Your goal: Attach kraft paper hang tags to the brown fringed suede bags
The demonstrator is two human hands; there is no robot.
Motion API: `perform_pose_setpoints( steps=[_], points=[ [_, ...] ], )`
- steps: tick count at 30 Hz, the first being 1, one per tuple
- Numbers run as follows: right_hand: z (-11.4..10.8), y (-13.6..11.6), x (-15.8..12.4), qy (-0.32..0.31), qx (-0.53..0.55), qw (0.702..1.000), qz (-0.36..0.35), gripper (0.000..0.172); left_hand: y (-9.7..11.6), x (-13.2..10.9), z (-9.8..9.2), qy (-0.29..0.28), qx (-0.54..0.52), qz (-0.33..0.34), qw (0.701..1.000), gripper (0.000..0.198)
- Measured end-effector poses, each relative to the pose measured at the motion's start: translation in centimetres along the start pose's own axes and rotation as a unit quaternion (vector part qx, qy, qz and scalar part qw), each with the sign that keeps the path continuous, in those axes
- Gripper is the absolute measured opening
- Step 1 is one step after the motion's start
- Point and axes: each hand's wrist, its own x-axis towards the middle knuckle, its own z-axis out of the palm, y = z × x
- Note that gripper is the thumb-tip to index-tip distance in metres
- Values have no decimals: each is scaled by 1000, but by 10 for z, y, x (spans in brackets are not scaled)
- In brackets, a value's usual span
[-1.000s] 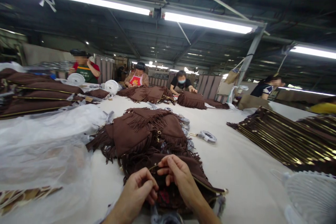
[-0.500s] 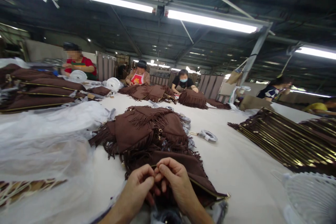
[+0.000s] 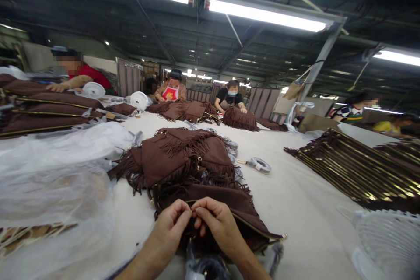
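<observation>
A brown suede fringed bag [image 3: 243, 212] with a gold zip lies on the white table [image 3: 295, 197] right in front of me. My left hand [image 3: 172, 227] and my right hand [image 3: 218, 225] meet over its near left corner. Both are closed, their fingertips pinched together on a small gold zip part at the bag's opening. Behind this bag sits a pile of more brown fringed bags [image 3: 183, 157].
Clear plastic bags [image 3: 55, 175] cover the left of the table. Flat stacks of brown bags lie at far left [image 3: 46, 113] and right [image 3: 361, 170]. A white basket [image 3: 390, 236] is at bottom right, a tape roll [image 3: 260, 165] mid-table. Several people work at the far end.
My hands have drawn together, from apart on the bag's edge to fingertips touching at the zip. The view has tipped slightly downward.
</observation>
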Motion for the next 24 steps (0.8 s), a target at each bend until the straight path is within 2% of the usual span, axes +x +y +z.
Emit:
perform_pose_setpoints(
  steps=[3,11,19,21,24],
  points=[
    [1,0,-1,-3,-35,999,-9,26,1,-2,-1,-2,69,23,997,30],
    [1,1,-2,-10,-109,993,-50,22,-1,-8,-1,-10,168,34,985,26],
    [2,-1,-3,-16,-129,990,-61,21,2,-7,-2,-9,192,27,981,25],
    [2,-1,-4,-18,-164,983,-77,21,1,-7,-2,-6,200,24,979,24],
    [1,-2,-5,-20,-254,959,-127,21,1,-8,0,3,222,16,975,24]
  ],
)
